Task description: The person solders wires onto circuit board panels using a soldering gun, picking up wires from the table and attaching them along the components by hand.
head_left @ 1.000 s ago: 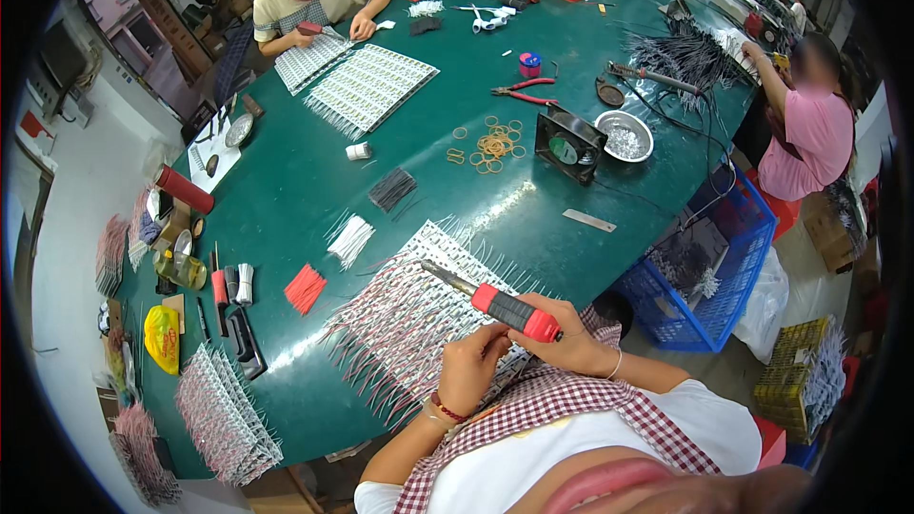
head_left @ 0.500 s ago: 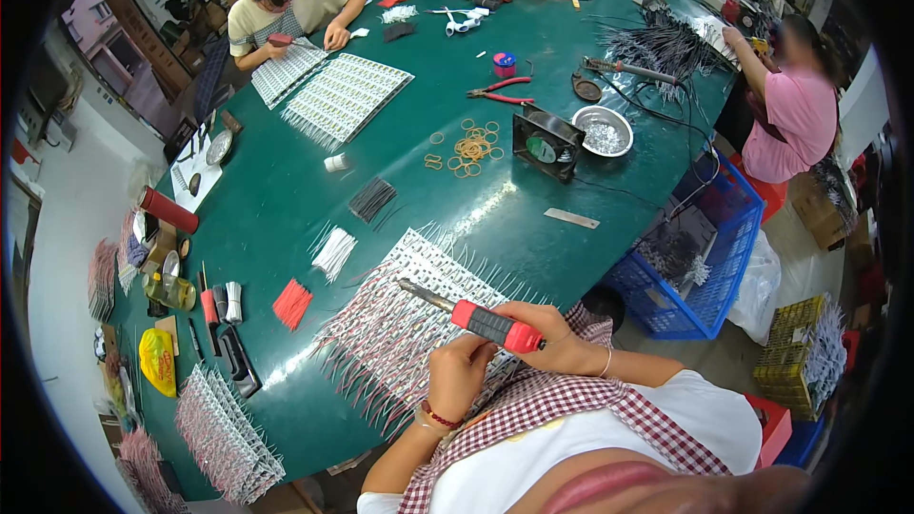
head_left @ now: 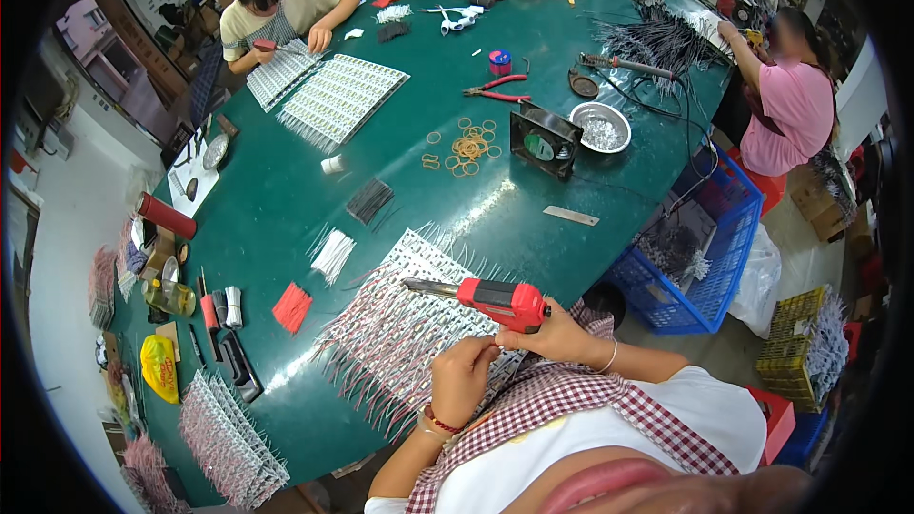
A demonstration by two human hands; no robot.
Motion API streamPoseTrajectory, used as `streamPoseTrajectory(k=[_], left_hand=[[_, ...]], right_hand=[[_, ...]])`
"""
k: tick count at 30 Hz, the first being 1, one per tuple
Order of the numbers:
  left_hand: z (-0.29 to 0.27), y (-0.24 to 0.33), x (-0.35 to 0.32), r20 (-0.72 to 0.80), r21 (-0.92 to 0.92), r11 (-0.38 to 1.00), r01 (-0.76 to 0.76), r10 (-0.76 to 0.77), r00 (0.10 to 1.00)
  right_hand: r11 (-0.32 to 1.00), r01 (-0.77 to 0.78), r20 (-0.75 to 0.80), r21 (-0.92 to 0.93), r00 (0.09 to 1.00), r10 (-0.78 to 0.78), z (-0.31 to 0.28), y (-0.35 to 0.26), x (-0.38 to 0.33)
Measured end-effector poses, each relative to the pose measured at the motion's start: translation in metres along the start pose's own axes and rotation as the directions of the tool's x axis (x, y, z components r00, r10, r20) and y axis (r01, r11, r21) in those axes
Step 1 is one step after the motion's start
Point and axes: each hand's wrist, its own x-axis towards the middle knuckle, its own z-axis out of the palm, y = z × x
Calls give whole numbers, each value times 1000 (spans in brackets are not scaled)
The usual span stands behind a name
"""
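In my right hand [head_left: 562, 335] is a red and black soldering gun [head_left: 505, 303]. Its long metal tip points left over a white panel of small circuit boards [head_left: 395, 319] lying in front of me. Thin red and white wires stick out along the panel's edges. My left hand [head_left: 461, 379] is closed in a pinch over the panel's near part, just below the gun and close against my right fingers. Whatever its fingertips hold is too small to make out.
Bundles of red wires [head_left: 291, 307], white wires [head_left: 332, 256] and black wires [head_left: 369, 201] lie beyond the panel. A steel ruler [head_left: 571, 216], a small fan [head_left: 546, 141] and rubber bands [head_left: 468, 148] are farther off. Two co-workers sit across the green table [head_left: 428, 200].
The soldering gun has turned in my right hand, and its rear end is higher, so it lies more level. My left hand stays pinched in nearly the same place.
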Motion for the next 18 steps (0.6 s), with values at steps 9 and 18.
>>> streamPoseTrajectory(k=[9,18], left_hand=[[-6,1,0,-21,-15,1000,-9,9,1000],[-2,0,-4,-46,57,995,-79,82,996]], right_hand=[[995,79,31,69,996,-81,2,6,1],[833,455,-47,-313,869,-492,11,-16,-12]])
